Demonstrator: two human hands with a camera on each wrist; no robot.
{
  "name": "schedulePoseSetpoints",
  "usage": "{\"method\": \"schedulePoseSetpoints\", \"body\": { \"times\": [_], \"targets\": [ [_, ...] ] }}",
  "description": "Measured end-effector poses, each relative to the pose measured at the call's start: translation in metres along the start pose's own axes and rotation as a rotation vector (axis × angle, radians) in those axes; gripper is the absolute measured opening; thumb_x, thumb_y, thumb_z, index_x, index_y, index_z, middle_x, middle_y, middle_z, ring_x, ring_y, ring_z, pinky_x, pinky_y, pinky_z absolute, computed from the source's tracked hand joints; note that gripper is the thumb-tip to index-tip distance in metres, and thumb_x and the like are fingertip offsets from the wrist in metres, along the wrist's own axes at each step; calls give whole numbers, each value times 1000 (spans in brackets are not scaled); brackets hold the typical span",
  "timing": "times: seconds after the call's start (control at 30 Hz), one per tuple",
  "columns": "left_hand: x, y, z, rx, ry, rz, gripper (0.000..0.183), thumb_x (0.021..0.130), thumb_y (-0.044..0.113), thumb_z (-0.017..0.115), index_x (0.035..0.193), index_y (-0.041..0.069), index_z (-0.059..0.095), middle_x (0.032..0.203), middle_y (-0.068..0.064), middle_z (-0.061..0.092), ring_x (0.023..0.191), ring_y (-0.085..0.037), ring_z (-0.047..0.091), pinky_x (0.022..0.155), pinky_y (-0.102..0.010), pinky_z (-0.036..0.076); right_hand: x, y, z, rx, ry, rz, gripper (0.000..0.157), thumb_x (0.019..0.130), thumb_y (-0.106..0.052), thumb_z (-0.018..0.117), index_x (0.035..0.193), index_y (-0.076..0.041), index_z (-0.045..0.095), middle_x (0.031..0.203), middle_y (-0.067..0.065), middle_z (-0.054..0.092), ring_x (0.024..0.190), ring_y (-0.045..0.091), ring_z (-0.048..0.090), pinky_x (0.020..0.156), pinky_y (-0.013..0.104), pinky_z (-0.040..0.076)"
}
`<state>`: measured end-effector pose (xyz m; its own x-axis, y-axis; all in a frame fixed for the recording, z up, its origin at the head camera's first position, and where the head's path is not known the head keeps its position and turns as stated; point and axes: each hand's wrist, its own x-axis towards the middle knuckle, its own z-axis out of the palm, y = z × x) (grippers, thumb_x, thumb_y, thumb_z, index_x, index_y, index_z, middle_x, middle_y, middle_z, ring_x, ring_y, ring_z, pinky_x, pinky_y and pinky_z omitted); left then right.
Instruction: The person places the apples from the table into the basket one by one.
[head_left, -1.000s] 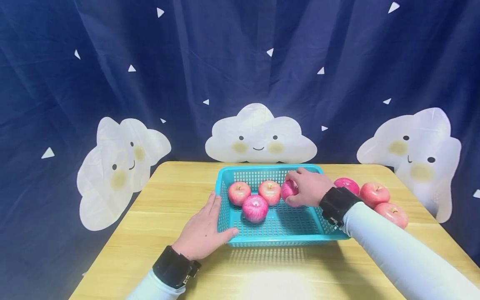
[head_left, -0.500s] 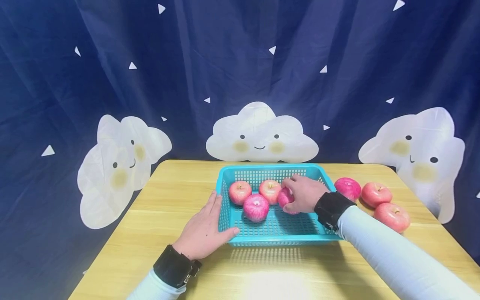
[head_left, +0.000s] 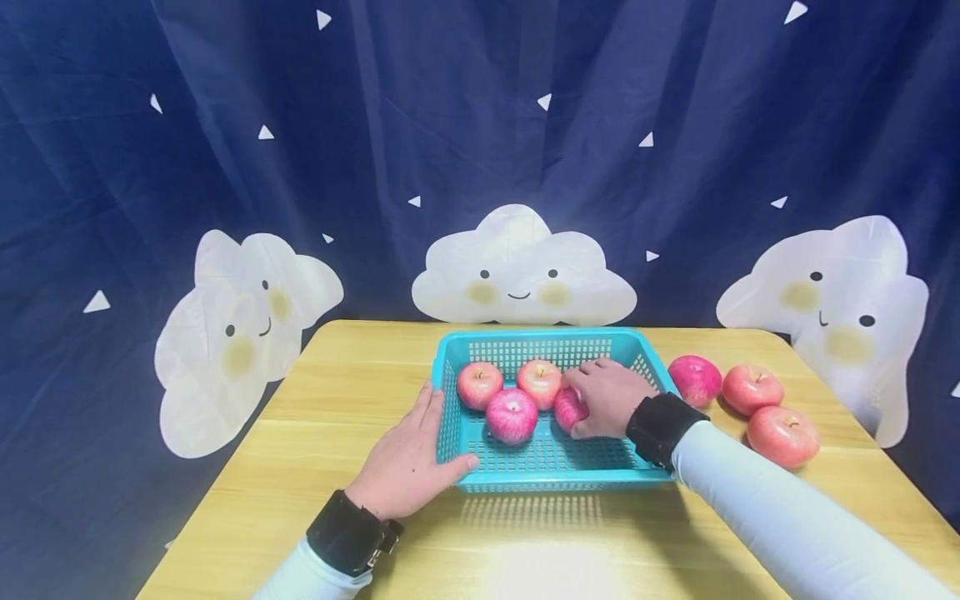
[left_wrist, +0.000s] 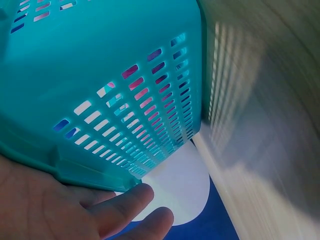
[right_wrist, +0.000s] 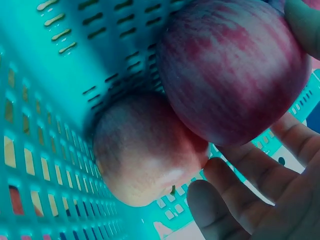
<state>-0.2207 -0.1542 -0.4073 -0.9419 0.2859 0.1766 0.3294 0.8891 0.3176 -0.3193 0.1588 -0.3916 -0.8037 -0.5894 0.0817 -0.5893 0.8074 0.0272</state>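
Note:
A turquoise plastic basket with slotted walls stands on the wooden table. Inside it, two lighter pink-red apples, a left one and a middle one, sit toward the back, with a dark pink apple in front of them. My right hand grips another dark pink apple low in the basket, thumb and fingers around its sides. The right wrist view shows that striped apple against a paler apple. My left hand rests along the basket's left rim with fingers straight, thumb over the near corner.
Right of the basket lie a dark pink apple and two paler ones, one behind and one nearer. Beyond the table's back edge hangs a dark blue curtain with white clouds. The table extends around the basket.
My right hand has moved slightly left and toward me inside the basket, lowering its dark pink apple beside the others. The left hand has stayed at the rim.

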Motion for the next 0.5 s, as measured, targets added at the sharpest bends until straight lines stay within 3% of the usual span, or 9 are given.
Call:
{"method": "schedulePoseSetpoints", "body": {
  "times": [0.3, 0.5],
  "targets": [
    [0, 1, 0, 1, 4, 4, 106, 79, 81, 39, 149, 4, 20, 155, -13, 14, 134, -22, 22, 100, -48, 40, -3, 2, -3, 27, -24, 16, 77, 61, -52, 82, 125, -17, 57, 114, 7, 61, 109, 29, 48, 94, 48, 44],
    [0, -1, 1, -2, 8, 5, 106, 79, 81, 38, 149, 5, 20, 156, -13, 12, 135, -22, 21, 101, -49, 39, -8, 4, -4, 38, -11, -10, 78, 60, -50, 83, 126, -18, 57, 111, 5, 60, 108, 28, 48, 91, 47, 47]
  ]
}}
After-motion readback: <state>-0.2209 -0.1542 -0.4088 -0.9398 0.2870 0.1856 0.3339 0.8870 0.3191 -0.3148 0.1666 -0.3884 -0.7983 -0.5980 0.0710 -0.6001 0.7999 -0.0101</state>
